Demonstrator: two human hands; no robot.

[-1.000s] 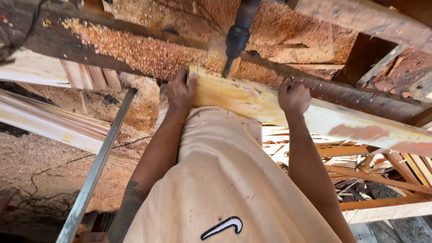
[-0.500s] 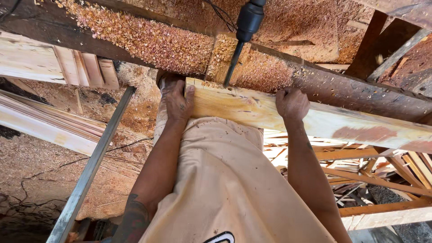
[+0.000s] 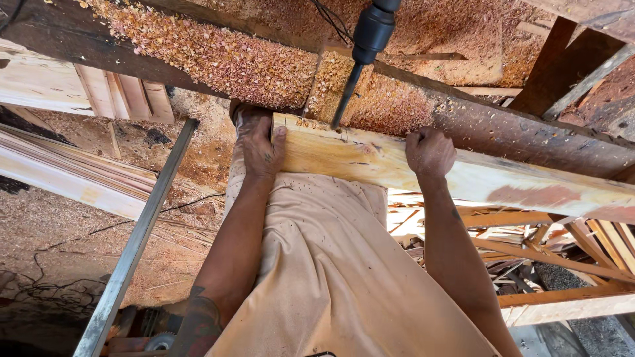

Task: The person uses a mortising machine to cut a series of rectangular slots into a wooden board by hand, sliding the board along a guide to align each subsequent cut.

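Since the earlier frame, the drill bit (image 3: 345,99) has come down and its tip now touches the top of the pale wooden beam (image 3: 397,165) near its left end. I note the left hand (image 3: 261,149) wrapped round that end, the right hand (image 3: 430,153) closed over the edge further along. Beam lies against the dark rail (image 3: 529,132), sawdust (image 3: 218,59) heaped behind.

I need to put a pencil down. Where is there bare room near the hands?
The plank's top is bare between the right hand and its far right end. Between the hands the drill bit comes down. Behind it wood shavings cover the bench; below right, scrap slats crowd.
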